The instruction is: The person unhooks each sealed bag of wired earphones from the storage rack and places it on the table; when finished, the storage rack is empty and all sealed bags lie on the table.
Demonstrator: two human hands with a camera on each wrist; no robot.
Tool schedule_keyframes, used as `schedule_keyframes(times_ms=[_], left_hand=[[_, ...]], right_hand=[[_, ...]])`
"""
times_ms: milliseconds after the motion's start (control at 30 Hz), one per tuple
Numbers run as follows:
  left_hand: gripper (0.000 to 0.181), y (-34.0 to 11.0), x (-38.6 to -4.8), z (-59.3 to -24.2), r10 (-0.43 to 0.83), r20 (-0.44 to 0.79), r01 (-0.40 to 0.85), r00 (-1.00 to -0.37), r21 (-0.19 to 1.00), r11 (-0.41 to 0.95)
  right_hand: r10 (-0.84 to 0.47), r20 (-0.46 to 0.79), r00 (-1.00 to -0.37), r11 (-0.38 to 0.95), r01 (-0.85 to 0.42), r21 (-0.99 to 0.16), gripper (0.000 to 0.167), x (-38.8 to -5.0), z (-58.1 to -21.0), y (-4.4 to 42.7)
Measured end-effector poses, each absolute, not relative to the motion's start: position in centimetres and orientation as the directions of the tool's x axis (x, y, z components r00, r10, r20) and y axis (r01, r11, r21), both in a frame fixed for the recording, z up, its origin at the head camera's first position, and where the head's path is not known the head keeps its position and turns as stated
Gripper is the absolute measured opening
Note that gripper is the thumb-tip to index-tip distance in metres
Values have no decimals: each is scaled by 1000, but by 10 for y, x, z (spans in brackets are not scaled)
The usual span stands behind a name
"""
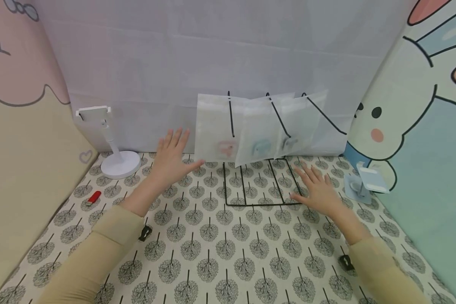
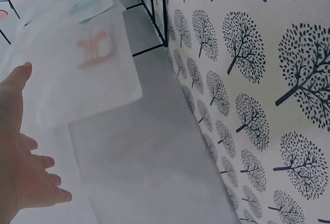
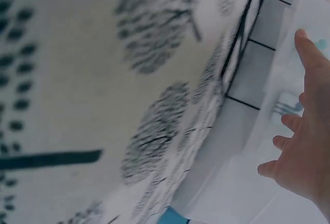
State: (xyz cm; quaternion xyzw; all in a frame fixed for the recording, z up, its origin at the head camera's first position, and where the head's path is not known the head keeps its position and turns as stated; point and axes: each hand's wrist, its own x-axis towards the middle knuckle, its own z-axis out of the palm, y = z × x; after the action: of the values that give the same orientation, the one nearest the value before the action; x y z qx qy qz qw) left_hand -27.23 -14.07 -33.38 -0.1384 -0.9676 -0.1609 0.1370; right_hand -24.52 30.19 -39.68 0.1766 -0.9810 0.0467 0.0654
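Three frosted white pouches hang side by side from the prongs of a black wire rack (image 1: 264, 205). A pinkish-red item shows through the left pouch (image 1: 213, 122), a light blue one through the middle pouch (image 1: 255, 122), and a dark grey one through the right pouch (image 1: 302, 118). My left hand (image 1: 171, 162), fingers spread, is just left of the left pouch and grips nothing. Its thumb points toward that pouch (image 2: 98, 95) in the left wrist view; contact cannot be told. Near the rack's right side, my right hand (image 1: 317, 190) has its fingers extended and holds nothing.
A white phone stand (image 1: 120, 164) is at the back left, with a red USB stick (image 1: 94, 197) in front of it. Another small stand (image 1: 359, 188) is at the right. Small black items (image 1: 145, 232) lie by the sleeves. Cloth walls surround the tree-print tabletop (image 1: 228, 261).
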Motion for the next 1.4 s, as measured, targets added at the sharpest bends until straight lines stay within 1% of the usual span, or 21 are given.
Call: schedule_keyframes(times_ms=[100, 167, 300, 433, 567, 700, 833, 967, 1067, 1200, 1400], left_hand=[[104, -135, -286, -338, 187, 367, 329, -911, 378, 865], [106, -132, -294, -340, 153, 390, 341, -908, 474, 812], [110, -123, -305, -343, 84, 399, 344, -913, 644, 684], [109, -116, -315, -347, 45, 409, 351, -911, 714, 606], [100, -112, -326, -353, 19, 452, 390, -892, 748, 536], [87, -111, -334, -359, -28, 473, 416, -880, 800, 433], [69, -109, -339, -364, -75, 464, 414, -883, 842, 346], [46, -109, -342, -367, -120, 464, 404, -878, 851, 336], [34, -111, -343, -370, -149, 462, 392, -874, 853, 345], [27, -113, -342, -374, -163, 467, 394, -869, 853, 343], [25, -112, -337, -375, -152, 475, 406, -867, 849, 338]], right_hand=[[-335, 101, -937, 927, -346, -142, 94, -248, -404, 310], [-341, 58, -938, 916, -345, -204, 97, -250, -409, 316], [-377, -12, -926, 878, -353, -324, 103, -255, -422, 330], [-385, -74, -920, 840, -316, -441, 106, -261, -433, 342], [-408, -118, -905, 815, -303, -494, 105, -266, -437, 349], [-458, -111, -882, 805, -359, -472, 99, -271, -436, 351], [-471, -93, -877, 809, -387, -443, 92, -274, -436, 353], [-467, -76, -881, 815, -396, -423, 88, -274, -435, 353], [-462, -72, -884, 824, -398, -403, 87, -275, -434, 352], [-453, -69, -889, 837, -397, -376, 85, -277, -438, 354], [-445, -59, -894, 847, -398, -351, 81, -278, -444, 359]])
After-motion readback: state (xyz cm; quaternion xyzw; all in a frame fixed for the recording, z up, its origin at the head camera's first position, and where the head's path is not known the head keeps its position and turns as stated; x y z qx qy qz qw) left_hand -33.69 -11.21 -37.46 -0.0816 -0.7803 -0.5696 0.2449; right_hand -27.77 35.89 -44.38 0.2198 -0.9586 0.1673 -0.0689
